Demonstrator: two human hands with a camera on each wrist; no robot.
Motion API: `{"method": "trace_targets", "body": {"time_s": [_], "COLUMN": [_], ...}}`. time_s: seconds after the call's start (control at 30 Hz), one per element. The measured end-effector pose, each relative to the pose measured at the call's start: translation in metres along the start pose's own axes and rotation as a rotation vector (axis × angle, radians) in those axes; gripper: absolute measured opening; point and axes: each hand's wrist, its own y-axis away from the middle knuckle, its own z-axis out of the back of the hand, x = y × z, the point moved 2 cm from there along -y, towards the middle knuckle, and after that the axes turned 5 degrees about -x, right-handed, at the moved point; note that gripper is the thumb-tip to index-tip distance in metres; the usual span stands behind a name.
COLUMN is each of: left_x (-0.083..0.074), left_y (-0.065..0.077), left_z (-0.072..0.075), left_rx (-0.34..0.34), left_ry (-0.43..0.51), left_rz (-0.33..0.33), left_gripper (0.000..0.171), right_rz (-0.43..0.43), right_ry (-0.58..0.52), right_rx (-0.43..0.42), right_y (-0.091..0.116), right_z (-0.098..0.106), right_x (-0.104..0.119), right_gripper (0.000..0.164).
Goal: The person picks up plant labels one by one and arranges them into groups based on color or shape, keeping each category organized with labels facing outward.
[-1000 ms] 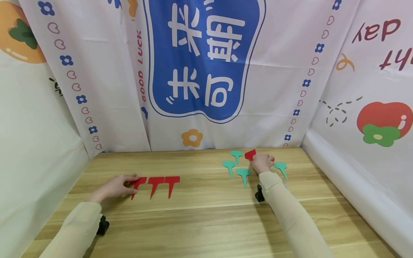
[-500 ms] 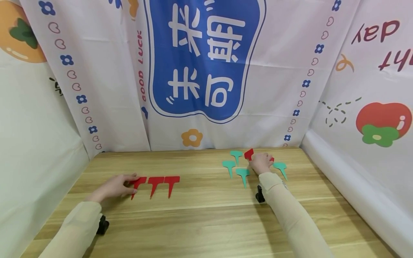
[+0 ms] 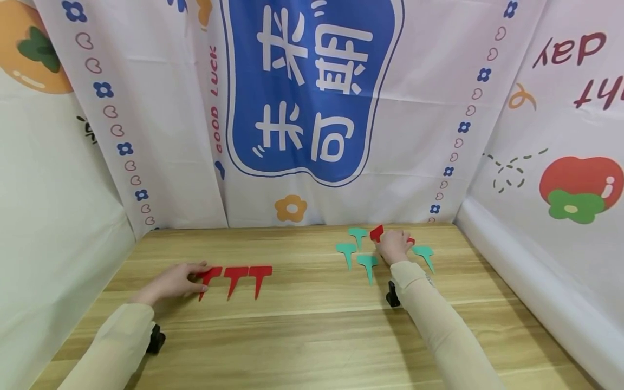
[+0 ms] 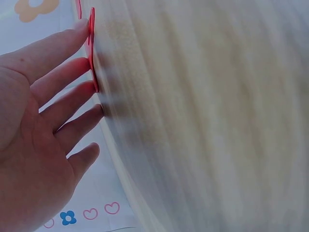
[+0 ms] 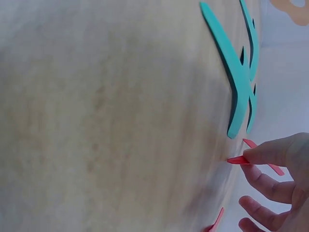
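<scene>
In the head view, three red T-shaped plant labels lie in a row at the left: one label (image 3: 209,273) by my left hand, a middle label (image 3: 236,272) and a right label (image 3: 260,271). My left hand (image 3: 175,280) rests on the nearest one, its fingers almost straight in the left wrist view, touching the red label (image 4: 92,48). At the back right, my right hand (image 3: 394,246) pinches a red label (image 5: 236,160) between thumb and forefinger. Another red piece (image 5: 277,169) shows behind the fingers. My right hand partly hides the red labels there.
Green T-shaped labels lie around the right hand: a back one (image 3: 358,233), a left one (image 3: 346,248), a front one (image 3: 367,261) and a right one (image 3: 423,251). All are on the wooden table (image 3: 312,341). A printed cloth (image 3: 161,119) hangs along the table's back edge.
My right hand has shifted very slightly left and toward me, and the red label beside its fingers has turned a little. My left hand and its row of red labels look unchanged.
</scene>
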Motion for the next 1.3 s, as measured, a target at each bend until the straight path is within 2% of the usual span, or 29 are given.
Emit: {"method": "trace_targets", "body": {"time_s": [0.27, 0.5, 0.83, 1.03, 1.3], "left_x": [-0.0012, -0.0006, 0.0019, 0.0019, -0.0008], "left_y": [0.0003, 0.0004, -0.0016, -0.0017, -0.0010], "left_z": [0.0002, 0.0000, -0.0024, -0.0025, -0.0011], "left_rx": [-0.003, 0.001, -0.002, 0.002, 0.003], "left_ry": [0.006, 0.001, -0.007, 0.003, 0.005], "left_rz": [-0.004, 0.000, 0.000, 0.000, 0.007], "left_gripper": [0.063, 0.063, 0.063, 0.063, 0.063], "right_rz": [0.004, -0.008, 0.003, 0.027, 0.056], "right_ry": [-0.017, -0.028, -0.063, -0.104, -0.164], "right_rx": [-0.041, -0.036, -0.019, -0.018, -0.021], "right_y": [0.0006, 0.0026, 0.0011, 0.0005, 0.0016], "right_z": [-0.0011, 0.0008, -0.0027, -0.0024, -0.0025], "right_x": [-0.0006, 0.0008, -0.0011, -0.0051, -0.0082], "right_gripper": [0.036, 0.039, 0.024, 0.034, 0.036]}}
